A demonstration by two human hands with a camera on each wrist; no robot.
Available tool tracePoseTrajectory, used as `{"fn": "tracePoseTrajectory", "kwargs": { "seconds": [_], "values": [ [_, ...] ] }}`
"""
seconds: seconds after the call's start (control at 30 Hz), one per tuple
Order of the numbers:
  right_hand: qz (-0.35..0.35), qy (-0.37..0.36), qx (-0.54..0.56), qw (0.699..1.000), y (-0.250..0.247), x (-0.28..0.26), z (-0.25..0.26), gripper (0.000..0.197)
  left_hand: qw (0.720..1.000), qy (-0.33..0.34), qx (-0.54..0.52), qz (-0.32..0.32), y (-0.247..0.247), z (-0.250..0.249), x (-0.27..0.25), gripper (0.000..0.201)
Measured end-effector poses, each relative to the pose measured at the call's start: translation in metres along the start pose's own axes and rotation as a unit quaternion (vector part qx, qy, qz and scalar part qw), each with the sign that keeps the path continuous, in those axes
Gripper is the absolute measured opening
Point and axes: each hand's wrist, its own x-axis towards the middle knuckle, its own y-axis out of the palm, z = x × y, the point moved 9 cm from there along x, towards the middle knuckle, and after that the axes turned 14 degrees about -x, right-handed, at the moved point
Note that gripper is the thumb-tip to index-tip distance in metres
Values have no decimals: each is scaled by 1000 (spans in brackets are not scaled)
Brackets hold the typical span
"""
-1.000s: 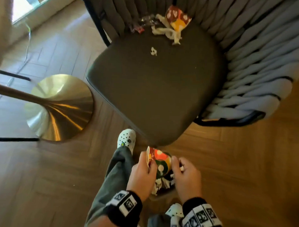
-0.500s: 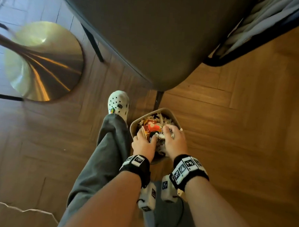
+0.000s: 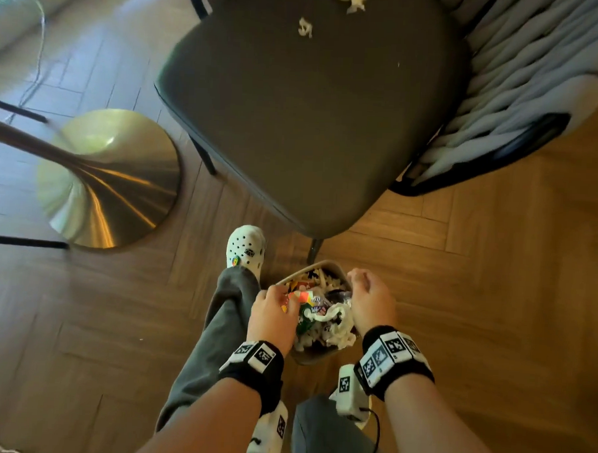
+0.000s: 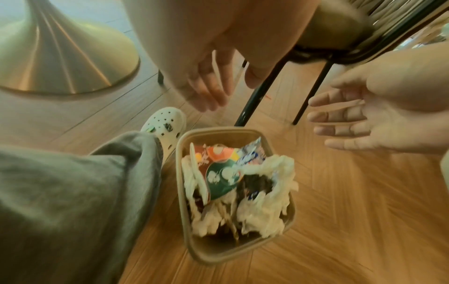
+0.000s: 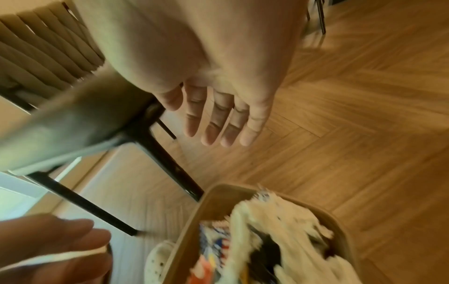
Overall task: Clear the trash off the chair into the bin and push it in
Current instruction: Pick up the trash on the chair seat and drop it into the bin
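Both hands, left hand [image 3: 274, 316] and right hand [image 3: 369, 299], spread empty over heaped bin [image 4: 290, 221]; risk: tissue [image 4: 264, 196] spills; scraps [image 3: 305, 27] remain on chair [image 3: 305, 124].

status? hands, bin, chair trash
Left hand and right hand open, empty, above bin. Bin packed with wrappers and tissue. Tissue scraps on chair seat. Nothing blocking.
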Motion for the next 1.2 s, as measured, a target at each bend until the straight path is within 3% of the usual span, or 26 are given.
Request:
{"fn": "tracePoseTrajectory", "kwargs": {
  "seconds": [0.1,0.27,0.37,0.5,0.57,0.7,0.8,0.87,0.93,1.03,1.13,1.2],
  "values": [
    [-15,-26,39,999,-32,-9,42,33,997,70,-29,3,-23,-58,0,16],
    [-25,-94,113,989,-94,4,162,27,977,207,-40,19,-75,-194,22,16],
    [-78,-133,101,983,-135,45,241,20,965,256,-61,1,-112,-270,65,14],
    [-115,-169,24,979,-175,134,343,10,960,274,-51,-6,-152,-346,137,12],
    [-150,-172,-66,971,-191,185,384,31,964,265,-36,9,-164,-371,174,9],
    [-167,-149,-256,940,-210,267,445,102,959,282,-5,0,-184,-406,234,6],
    [-85,-122,-318,936,-200,307,452,123,954,298,15,-29,-189,-424,270,22],
    [-71,-114,-302,944,-195,313,446,108,952,301,37,-44,-186,-435,293,34],
    [-109,-119,-292,943,-194,307,438,85,949,302,79,-37,-175,-448,314,46],
    [-116,-127,-322,931,-187,292,424,74,940,284,186,19,-144,-458,339,65],
    [-133,-130,-286,940,-197,276,409,71,905,275,323,35,-123,-461,348,61],
    [-152,-109,-192,963,-213,262,392,62,889,298,346,17,-123,-470,345,53]
  ]
}}
